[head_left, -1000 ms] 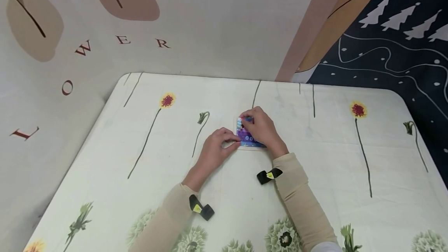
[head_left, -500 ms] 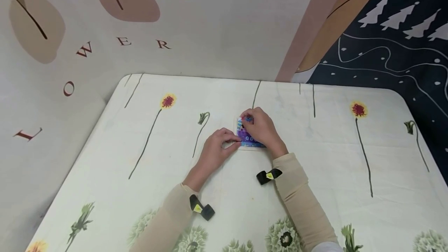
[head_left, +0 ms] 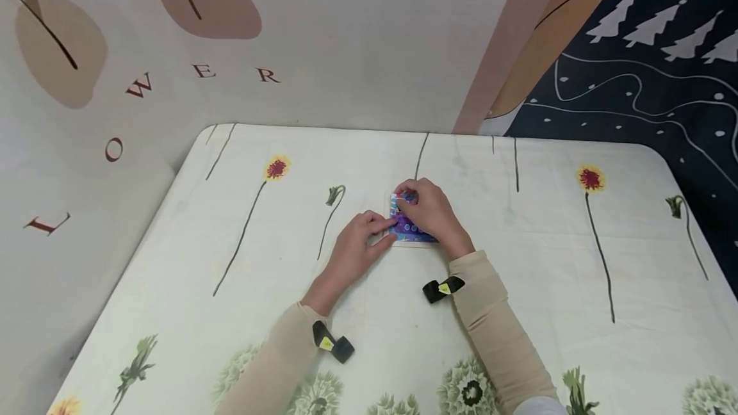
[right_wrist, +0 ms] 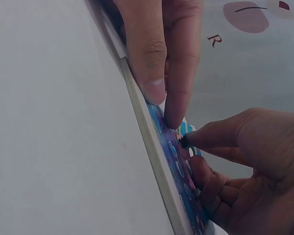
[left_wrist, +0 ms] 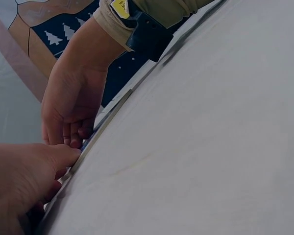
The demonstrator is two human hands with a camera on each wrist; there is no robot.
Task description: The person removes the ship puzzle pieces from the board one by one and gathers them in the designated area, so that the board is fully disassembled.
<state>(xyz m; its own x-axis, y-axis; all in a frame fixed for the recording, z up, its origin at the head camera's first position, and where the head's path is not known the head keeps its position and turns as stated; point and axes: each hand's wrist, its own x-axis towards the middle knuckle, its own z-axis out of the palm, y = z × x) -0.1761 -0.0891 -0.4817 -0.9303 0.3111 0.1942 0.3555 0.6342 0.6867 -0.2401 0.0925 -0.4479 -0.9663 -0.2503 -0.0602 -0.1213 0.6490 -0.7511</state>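
Note:
A small flat picture puzzle (head_left: 412,229) in blue and purple, with a pale border, lies on the table. My left hand (head_left: 354,245) is at its left side, the thumb at the lower edge and the straight index finger on the picture. In the right wrist view, those left fingertips (right_wrist: 175,117) press the printed surface (right_wrist: 183,176). My right hand (head_left: 431,210) covers the puzzle's upper right. Its fingers (right_wrist: 220,134) curl down and pinch at the upper left of the picture, by a small black shape; what lies between the fingertips is mostly hidden.
A white flower-printed cloth (head_left: 548,261) covers the table, with rounded far corners. Behind it hangs a pale printed backdrop (head_left: 357,50), dark with white trees at the right. Black camera straps (head_left: 334,342) sit on both wrists.
My left index finger has moved up along the puzzle, away from the thumb, opening a gap between their tips. The right hand stays nearly still. The head view has shifted slightly.

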